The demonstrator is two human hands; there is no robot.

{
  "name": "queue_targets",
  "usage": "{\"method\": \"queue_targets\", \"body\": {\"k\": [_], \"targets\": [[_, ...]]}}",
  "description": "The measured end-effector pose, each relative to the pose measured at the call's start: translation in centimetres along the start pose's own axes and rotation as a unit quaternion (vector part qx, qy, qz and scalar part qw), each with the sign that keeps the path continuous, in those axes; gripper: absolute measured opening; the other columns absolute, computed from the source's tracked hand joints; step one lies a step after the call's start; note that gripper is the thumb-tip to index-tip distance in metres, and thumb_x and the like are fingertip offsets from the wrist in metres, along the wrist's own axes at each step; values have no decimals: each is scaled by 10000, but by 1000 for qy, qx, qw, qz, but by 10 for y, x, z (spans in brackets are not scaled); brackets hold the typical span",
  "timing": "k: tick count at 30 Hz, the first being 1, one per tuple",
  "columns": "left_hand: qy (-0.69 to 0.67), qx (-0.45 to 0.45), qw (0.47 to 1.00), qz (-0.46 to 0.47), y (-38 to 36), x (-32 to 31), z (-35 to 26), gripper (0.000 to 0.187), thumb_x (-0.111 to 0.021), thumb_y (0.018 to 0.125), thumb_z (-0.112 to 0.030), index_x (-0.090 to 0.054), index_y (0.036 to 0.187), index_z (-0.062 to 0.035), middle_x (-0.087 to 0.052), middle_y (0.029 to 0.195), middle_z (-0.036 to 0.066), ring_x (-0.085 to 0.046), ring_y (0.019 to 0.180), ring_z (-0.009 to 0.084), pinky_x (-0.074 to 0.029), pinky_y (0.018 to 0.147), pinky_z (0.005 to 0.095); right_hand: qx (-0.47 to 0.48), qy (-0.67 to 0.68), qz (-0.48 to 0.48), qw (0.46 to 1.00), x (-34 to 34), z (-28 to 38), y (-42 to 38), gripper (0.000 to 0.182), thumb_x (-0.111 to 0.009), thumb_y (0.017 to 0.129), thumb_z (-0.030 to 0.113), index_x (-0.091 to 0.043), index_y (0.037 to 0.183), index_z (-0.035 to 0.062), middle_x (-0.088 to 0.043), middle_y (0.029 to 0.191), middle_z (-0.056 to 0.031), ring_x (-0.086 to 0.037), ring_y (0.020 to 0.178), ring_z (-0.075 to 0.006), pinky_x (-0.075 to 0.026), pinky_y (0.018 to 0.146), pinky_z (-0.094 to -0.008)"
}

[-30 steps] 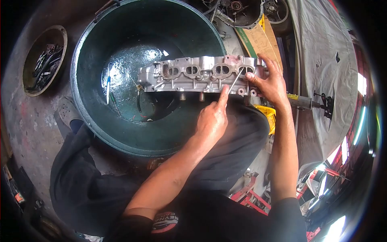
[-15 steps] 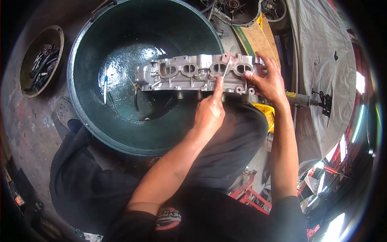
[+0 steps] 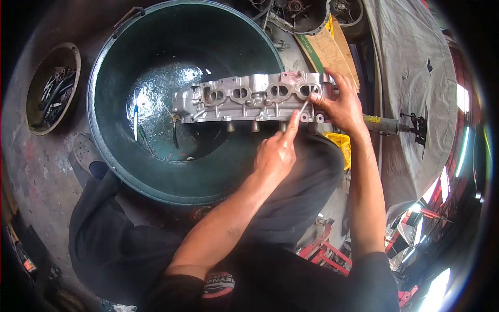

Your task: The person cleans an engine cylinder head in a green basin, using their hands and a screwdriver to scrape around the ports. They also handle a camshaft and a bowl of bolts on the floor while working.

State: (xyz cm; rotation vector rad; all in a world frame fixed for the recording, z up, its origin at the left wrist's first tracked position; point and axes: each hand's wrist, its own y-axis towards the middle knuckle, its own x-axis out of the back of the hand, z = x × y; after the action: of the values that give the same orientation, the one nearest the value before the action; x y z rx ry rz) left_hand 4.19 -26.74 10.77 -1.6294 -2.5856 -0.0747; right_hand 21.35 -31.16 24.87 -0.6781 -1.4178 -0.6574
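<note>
A grey metal cylinder head [image 3: 252,99] lies lengthwise over the near right part of a large dark green tub, its row of oval ports facing up. My left hand [image 3: 275,158] is closed round a thin pointed metal tool [image 3: 306,105], index finger stretched along it. The tool's tip is at the rightmost port, near my right thumb; its handle is hidden in the hand. My right hand [image 3: 344,106] grips the right end of the cylinder head, thumb on the port face and fingers over the far edge.
In the green tub [image 3: 112,151] lie a blue-and-white pen-like tool [image 3: 136,117], a green-handled tool [image 3: 143,134] and a black-handled tool [image 3: 175,132]. A bowl [image 3: 32,117] of dark parts stands left. Cardboard [image 3: 327,49], a yellow crate [image 3: 340,143] and a grey cover [image 3: 400,78] are right.
My left hand has moved right with the tool, from between the two right-hand ports to the rightmost port. The cylinder head has shifted slightly left in view; my right hand still grips its end.
</note>
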Motion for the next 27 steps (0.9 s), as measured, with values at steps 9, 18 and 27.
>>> {"method": "queue_targets", "body": {"k": [9, 18, 27], "targets": [[18, 56, 998, 15, 11, 11, 14, 794, -540, 910, -50, -230, 1611, -258, -690, 870, 229, -688, 756, 439, -551, 733, 556, -2, -5, -3, 1000, 1, -2, -5, 845, -886, 687, 447, -574, 1391, 100, -600, 1343, -138, -545, 1239, -349, -458, 1034, -440], [81, 5, 995, 56, 2, 10, 1, 785, -545, 927, -68, -217, 1614, -262, -701, 881, 203, -687, 766, 438, -543, 729, 561, 2, 0, 5, 1000, -1, 2, -2, 800, -886, 706, 397, -571, 1379, 101, -611, 1315, -138, -554, 1221, -344, -465, 1018, -446], [43, 65, 996, 47, 13, 24, 10, 764, -561, 937, -108, -244, 1603, -307, -711, 882, 208, -690, 776, 440, -552, 762, 553, -8, 0, 9, 1000, 0, 1, -2, 725, -875, 731, 348, -584, 1350, 107, -614, 1301, -148, -567, 1201, -337, -470, 1006, -442]]}}
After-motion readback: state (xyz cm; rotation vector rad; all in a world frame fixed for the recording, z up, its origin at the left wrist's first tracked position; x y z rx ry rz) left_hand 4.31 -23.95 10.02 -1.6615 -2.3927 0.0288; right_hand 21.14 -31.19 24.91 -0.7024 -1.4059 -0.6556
